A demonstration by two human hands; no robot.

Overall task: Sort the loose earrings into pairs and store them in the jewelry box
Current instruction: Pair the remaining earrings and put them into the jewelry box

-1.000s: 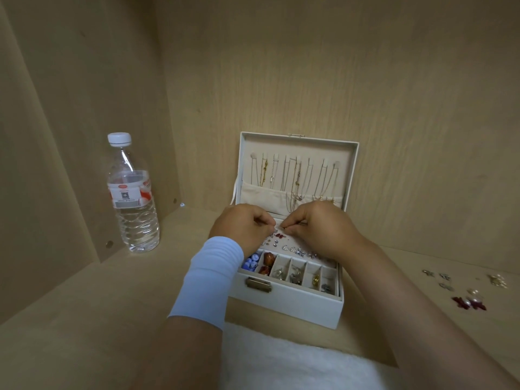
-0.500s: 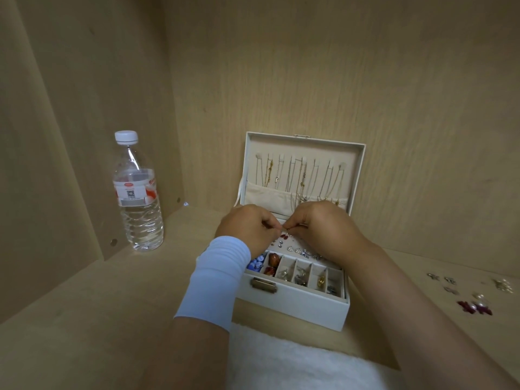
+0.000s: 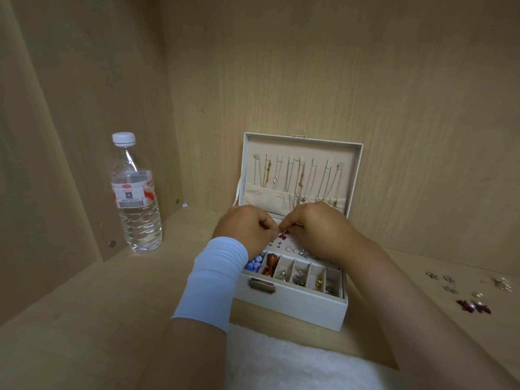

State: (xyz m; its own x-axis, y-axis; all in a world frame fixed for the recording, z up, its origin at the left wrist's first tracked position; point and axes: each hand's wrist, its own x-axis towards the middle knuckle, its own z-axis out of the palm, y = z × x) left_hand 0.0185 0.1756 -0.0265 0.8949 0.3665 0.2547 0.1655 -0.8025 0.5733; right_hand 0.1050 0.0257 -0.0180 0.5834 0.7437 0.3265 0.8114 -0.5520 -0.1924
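Observation:
A white jewelry box (image 3: 292, 305) stands open on the wooden shelf, its lid upright with several necklaces hanging inside. My left hand (image 3: 246, 230) and my right hand (image 3: 318, 229) meet over the box's earring pad, fingertips pinched together on a small red earring (image 3: 282, 235). Several stud earrings (image 3: 295, 250) sit on the pad below. The front compartments hold blue, amber and metal pieces. Loose earrings (image 3: 472, 294), silver, pearl and red, lie on the shelf at the far right.
A clear water bottle (image 3: 135, 198) with a white cap stands at the left near the side wall. A white fluffy cloth (image 3: 295, 361) lies in front of the box. Wooden walls close in at the back and left.
Both hands stay pinched together over the earring pad with hardly any motion. The view has shifted slightly, so the box and the bottle sit a little further right in the frame.

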